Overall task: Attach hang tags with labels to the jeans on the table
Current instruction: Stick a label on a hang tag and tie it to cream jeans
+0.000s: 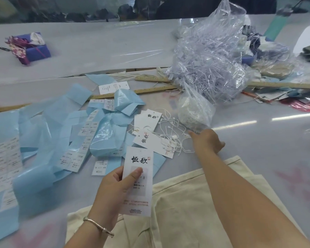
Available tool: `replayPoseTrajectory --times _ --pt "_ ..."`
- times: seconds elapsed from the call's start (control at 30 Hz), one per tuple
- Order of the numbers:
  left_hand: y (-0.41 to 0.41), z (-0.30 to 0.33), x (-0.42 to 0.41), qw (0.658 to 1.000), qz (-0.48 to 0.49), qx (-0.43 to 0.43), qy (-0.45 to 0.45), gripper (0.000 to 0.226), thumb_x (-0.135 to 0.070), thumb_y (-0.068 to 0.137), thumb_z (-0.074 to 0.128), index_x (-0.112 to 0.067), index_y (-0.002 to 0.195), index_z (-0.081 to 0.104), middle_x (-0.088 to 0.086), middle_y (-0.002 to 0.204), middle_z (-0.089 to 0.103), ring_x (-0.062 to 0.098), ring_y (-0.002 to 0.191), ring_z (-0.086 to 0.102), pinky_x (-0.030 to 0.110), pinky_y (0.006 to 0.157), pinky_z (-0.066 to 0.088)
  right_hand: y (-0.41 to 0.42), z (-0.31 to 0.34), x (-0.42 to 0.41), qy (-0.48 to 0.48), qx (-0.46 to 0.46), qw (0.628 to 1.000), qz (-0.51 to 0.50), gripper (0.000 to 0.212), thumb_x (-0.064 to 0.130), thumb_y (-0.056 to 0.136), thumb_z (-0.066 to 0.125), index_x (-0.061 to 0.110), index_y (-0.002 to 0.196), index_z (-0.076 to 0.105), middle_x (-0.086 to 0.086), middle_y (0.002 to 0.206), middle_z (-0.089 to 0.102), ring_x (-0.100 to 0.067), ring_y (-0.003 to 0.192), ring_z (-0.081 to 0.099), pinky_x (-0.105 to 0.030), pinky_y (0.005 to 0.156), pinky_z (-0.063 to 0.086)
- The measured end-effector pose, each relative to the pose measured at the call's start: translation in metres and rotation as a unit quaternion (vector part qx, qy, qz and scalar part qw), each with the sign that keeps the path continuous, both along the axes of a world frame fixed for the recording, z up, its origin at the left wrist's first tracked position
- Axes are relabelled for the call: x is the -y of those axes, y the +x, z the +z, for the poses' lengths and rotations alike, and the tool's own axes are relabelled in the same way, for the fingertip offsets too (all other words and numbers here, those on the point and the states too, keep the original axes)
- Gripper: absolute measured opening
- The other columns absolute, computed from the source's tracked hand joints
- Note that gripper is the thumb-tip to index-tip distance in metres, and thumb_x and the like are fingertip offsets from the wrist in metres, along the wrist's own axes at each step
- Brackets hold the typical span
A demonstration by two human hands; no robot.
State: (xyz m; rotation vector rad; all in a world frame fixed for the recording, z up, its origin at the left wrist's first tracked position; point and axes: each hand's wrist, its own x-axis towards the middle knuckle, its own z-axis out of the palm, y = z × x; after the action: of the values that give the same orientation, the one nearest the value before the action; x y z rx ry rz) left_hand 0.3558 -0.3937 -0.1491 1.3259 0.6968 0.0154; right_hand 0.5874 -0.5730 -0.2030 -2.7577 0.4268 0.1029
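My left hand [115, 185] holds a white hang tag [139, 183] upright, thumb pressed on its printed face. My right hand [207, 140] reaches forward over the table, fingers at the edge of a tangle of white strings [170, 133]; whether it pinches one is hidden. Two more white hang tags [148, 119] [150, 140] lie flat beside the strings. Cream-coloured jeans [195, 203] lie at the near edge under my forearms. Sheets of small printed labels on blue backing [86, 129] spread to the left.
A clear plastic bag of tag fasteners [208, 56] stands behind the strings, a smaller bag of white bits [193, 111] in front of it. Wooden rulers [150, 90] lie across the table. A purple box [32, 49] sits far left. Fabric scraps pile at the right.
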Motion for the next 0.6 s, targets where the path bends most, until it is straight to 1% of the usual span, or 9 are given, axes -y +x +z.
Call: replayPoseTrajectory --times 0.13,0.2,0.27,0.3,0.37,0.43,0.5,0.53,0.6 --pt "0.002 0.003 0.000 1.000 -0.007 0.009 -0.019 0.034 -0.040 0.063 0.076 -0.021 0.091 0.077 0.008 0.085 0.076 0.017 0.062 0.067 0.027 0.050 0.052 0.014 0.001 -0.011 0.041 -0.038 0.997 -0.049 0.029 0.029 0.093 0.053 0.010 0.112 0.064 -0.009 0.114 0.066 -0.027 0.106 0.059 -0.040 0.102 0.030" --pt "0.002 0.004 -0.001 1.000 -0.008 0.013 -0.018 0.034 -0.040 0.063 0.076 -0.021 0.091 0.077 0.008 0.087 0.076 0.017 0.063 0.067 0.027 0.051 0.053 0.016 0.002 -0.011 0.041 -0.049 0.997 -0.051 0.030 0.020 0.094 0.048 0.005 0.118 0.060 -0.011 0.122 0.062 -0.028 0.113 0.057 -0.042 0.106 0.030" --pt "0.001 0.004 -0.003 1.000 -0.007 0.015 -0.014 0.034 -0.040 0.062 0.076 -0.021 0.090 0.077 0.007 0.085 0.076 0.016 0.062 0.066 0.027 0.050 0.052 0.012 0.004 -0.010 0.078 -0.051 0.995 -0.041 0.031 0.016 0.093 0.045 0.006 0.119 0.058 -0.014 0.124 0.060 -0.032 0.116 0.054 -0.044 0.104 0.031" --pt "0.001 0.004 -0.003 1.000 -0.005 0.016 -0.013 0.034 -0.041 0.062 0.075 -0.020 0.090 0.077 0.007 0.084 0.076 0.015 0.061 0.066 0.027 0.049 0.052 0.010 0.003 -0.008 0.095 -0.052 0.994 -0.023 0.032 0.017 0.092 0.045 0.006 0.118 0.058 -0.015 0.123 0.059 -0.033 0.117 0.053 -0.044 0.102 0.034" --pt "0.001 0.003 -0.004 1.000 -0.001 0.017 -0.012 0.034 -0.040 0.062 0.075 -0.020 0.089 0.077 0.006 0.083 0.075 0.014 0.060 0.066 0.026 0.049 0.051 0.005 -0.002 -0.003 0.067 -0.044 0.997 -0.003 0.031 0.022 0.091 0.046 0.006 0.114 0.060 -0.013 0.120 0.060 -0.032 0.115 0.054 -0.041 0.098 0.037" --pt "0.002 0.001 -0.005 1.000 0.001 0.013 -0.012 0.033 -0.040 0.063 0.075 -0.020 0.089 0.077 0.006 0.082 0.075 0.015 0.061 0.066 0.027 0.050 0.052 0.001 -0.008 0.005 0.029 -0.009 0.999 -0.039 0.034 0.036 0.091 0.050 0.010 0.108 0.061 -0.010 0.114 0.064 -0.029 0.106 0.059 -0.039 0.094 0.034" --pt "0.002 -0.002 -0.004 1.000 0.000 0.005 -0.007 0.034 -0.042 0.063 0.075 -0.021 0.090 0.077 0.006 0.084 0.075 0.016 0.063 0.066 0.029 0.054 0.052 -0.002 -0.009 0.011 0.031 0.013 0.997 -0.072 0.041 0.052 0.088 0.052 0.014 0.100 0.060 -0.009 0.106 0.067 -0.028 0.096 0.061 -0.040 0.091 0.032" --pt "0.003 -0.003 -0.003 1.000 -0.002 0.002 -0.005 0.035 -0.043 0.063 0.076 -0.021 0.089 0.077 0.007 0.085 0.075 0.017 0.064 0.066 0.030 0.056 0.053 -0.002 -0.009 0.012 0.024 0.013 0.997 -0.072 0.042 0.055 0.087 0.053 0.015 0.097 0.060 -0.009 0.104 0.067 -0.028 0.095 0.061 -0.040 0.091 0.032" --pt "0.005 -0.004 -0.002 1.000 -0.005 0.001 -0.003 0.036 -0.044 0.061 0.076 -0.021 0.088 0.077 0.006 0.084 0.075 0.017 0.064 0.066 0.030 0.056 0.052 0.002 -0.009 0.010 0.016 -0.005 0.998 -0.059 0.035 0.046 0.090 0.053 0.014 0.102 0.061 -0.009 0.108 0.066 -0.028 0.100 0.061 -0.040 0.095 0.031"
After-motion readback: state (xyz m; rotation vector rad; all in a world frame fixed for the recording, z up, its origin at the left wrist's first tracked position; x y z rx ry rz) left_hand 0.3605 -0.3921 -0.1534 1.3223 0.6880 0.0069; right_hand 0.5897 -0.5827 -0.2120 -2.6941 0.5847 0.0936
